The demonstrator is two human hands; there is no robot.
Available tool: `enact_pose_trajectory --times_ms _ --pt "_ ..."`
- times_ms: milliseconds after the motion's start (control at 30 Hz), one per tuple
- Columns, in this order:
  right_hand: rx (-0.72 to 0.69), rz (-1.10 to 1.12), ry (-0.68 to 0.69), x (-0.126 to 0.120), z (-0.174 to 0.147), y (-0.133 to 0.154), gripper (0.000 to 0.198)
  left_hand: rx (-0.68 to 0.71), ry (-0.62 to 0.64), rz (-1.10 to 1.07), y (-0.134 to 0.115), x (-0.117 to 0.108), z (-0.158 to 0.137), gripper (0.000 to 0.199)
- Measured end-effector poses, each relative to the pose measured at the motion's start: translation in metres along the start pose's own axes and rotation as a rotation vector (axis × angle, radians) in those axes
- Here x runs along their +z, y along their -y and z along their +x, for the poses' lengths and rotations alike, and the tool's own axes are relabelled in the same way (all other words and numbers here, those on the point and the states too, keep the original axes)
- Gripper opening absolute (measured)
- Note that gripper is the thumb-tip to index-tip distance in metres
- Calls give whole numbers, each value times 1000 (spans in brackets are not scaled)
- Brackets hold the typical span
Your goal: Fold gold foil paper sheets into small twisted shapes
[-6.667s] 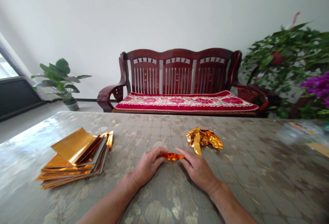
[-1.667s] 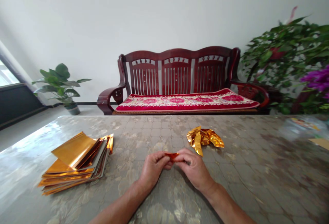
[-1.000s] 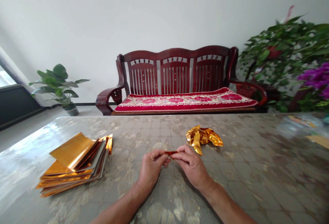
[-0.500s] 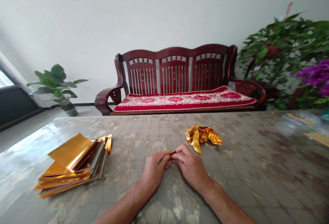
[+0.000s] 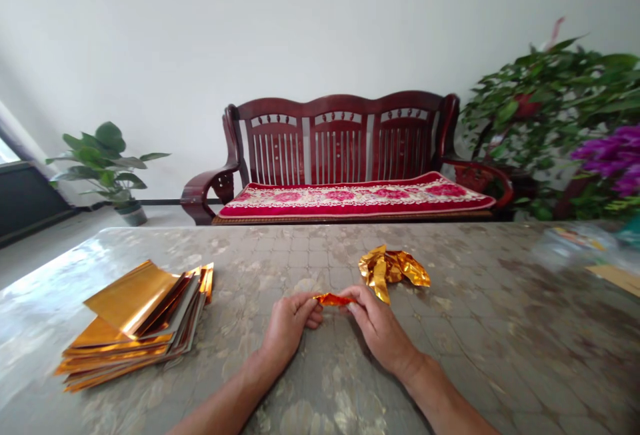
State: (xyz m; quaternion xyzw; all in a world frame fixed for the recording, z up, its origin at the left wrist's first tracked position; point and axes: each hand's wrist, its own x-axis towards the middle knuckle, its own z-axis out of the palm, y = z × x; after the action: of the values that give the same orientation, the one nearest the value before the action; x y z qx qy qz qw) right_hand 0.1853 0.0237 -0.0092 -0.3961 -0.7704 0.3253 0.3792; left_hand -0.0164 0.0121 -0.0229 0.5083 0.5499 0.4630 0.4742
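Between my hands, just above the table, stretches a narrow, folded piece of gold foil paper (image 5: 333, 300), creased and shiny. My left hand (image 5: 291, 320) pinches its left end between thumb and forefinger, the other fingers curled below. At the right end, my right hand (image 5: 376, 322) pinches it the same way. Right behind my right hand lie crumpled, folded gold foil pieces (image 5: 395, 267); whether they are joined I cannot tell. To the left rests a fanned stack of flat gold foil sheets (image 5: 133, 298), some showing a grey underside.
The table (image 5: 480, 355) has a patterned, glossy cover. At its right edge are a clear plastic bag (image 5: 575, 242) and a tan flat piece (image 5: 615, 278). Beyond stands a dark red wooden bench (image 5: 340, 142) with a red floral cushion. Potted plants (image 5: 100, 162) flank it.
My hands have moved apart, left hand leftward, and more of the folded foil paper shows between them. The view has shifted slightly; the stack and crumpled pieces stay put.
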Motion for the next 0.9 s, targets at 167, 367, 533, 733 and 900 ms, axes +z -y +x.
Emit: enact_pose_trajectory --times_ms 167,367,533,733,900 --pt "32 25 -45 -2 1 -4 20 -27 32 -28 -3 -1 1 47" --pt "20 10 -27 -10 0 4 36 -54 2 -27 -6 0 2 46" --pt "52 116 -91 -1 4 -6 39 -35 -4 -58 -7 0 2 42" --pt "-57 -3 -111 2 2 -12 37 -34 8 -9 -4 -1 2 44" --pt "-229 -203 -91 -7 0 -13 35 72 38 147 -1 -6 0 38"
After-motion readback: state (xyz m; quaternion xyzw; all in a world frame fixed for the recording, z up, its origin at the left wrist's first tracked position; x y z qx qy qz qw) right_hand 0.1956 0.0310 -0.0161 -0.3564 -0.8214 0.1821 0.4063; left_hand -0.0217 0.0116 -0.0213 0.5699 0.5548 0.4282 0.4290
